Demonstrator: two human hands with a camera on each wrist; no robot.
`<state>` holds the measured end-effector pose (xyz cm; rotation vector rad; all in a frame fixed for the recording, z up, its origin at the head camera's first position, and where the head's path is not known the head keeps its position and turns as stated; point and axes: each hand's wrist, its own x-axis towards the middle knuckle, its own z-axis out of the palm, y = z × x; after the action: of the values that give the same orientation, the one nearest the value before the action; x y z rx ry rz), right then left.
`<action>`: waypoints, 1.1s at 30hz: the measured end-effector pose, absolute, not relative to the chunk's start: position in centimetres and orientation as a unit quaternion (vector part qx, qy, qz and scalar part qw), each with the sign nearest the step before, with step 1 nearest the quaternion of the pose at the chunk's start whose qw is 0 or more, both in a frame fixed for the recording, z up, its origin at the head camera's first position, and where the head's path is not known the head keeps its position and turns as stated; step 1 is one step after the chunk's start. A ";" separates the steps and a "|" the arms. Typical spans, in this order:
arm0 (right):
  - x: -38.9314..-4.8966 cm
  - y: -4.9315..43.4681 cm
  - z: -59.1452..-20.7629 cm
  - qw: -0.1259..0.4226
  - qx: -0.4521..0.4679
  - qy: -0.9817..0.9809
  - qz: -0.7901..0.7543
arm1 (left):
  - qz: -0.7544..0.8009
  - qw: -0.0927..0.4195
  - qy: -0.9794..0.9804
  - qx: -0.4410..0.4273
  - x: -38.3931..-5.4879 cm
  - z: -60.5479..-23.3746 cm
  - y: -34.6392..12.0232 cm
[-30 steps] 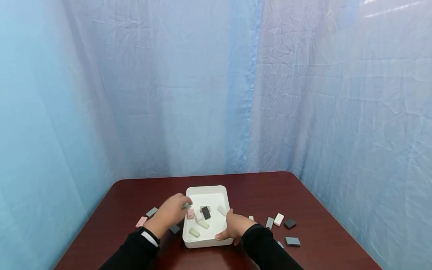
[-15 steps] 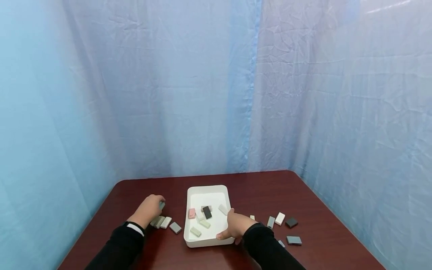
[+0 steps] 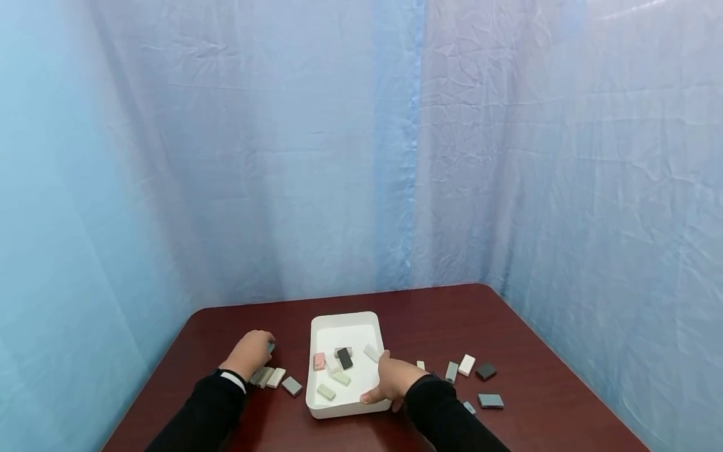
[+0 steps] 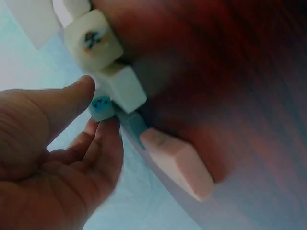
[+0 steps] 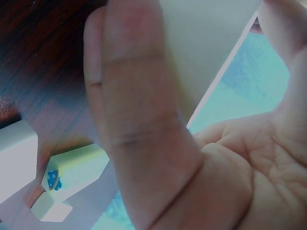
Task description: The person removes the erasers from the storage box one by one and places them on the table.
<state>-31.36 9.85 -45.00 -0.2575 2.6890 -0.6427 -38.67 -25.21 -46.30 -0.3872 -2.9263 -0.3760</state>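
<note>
In the head view my left hand [image 3: 248, 353] is at the left side of the table and pinches a small grey-teal block [image 3: 272, 347]. The left wrist view has this block [image 4: 101, 109], a teal picture on its end, between thumb and fingertips. A white block [image 4: 127, 88], a cream block [image 4: 93, 40] and a pink block [image 4: 177, 163] lie close around it. My right hand [image 3: 395, 380] grips the right wall of a white tray [image 3: 346, 321], thumb over the rim. Inside are several pale blocks, a pink block [image 3: 319, 361] and a black block [image 3: 344, 358].
A grey block [image 3: 291, 385] lies left of the tray, beside a white block [image 3: 275, 378]. Right of the tray are several more, among them a white block [image 3: 466, 365], a dark block [image 3: 486, 371] and a grey-blue block [image 3: 491, 401]. Blue curtains [image 3: 316, 157] hang around the brown table [image 3: 429, 314].
My left hand has gone left from the tray's left rim to the blocks on the table and has lingered there for the last half second. My right hand keeps its grip on the tray.
</note>
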 end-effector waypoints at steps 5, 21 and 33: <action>-31.3 9.7 -44.7 0.184 -0.096 0.950 -0.233 | -0.139 0.091 -0.978 -0.126 -38.6 -46.6 -24.9; -31.0 10.0 -45.5 0.189 -0.095 0.953 -0.218 | -0.089 0.114 -0.931 -0.336 -35.8 -46.3 -16.8; -31.1 9.7 -45.0 0.173 -0.095 0.956 -0.219 | -0.058 -0.003 -0.926 -0.374 -33.9 -46.2 -13.0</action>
<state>-31.08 9.70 -45.00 -0.2695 2.7097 -0.6204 -33.92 -13.02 -46.18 -1.1781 -2.9133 -0.1828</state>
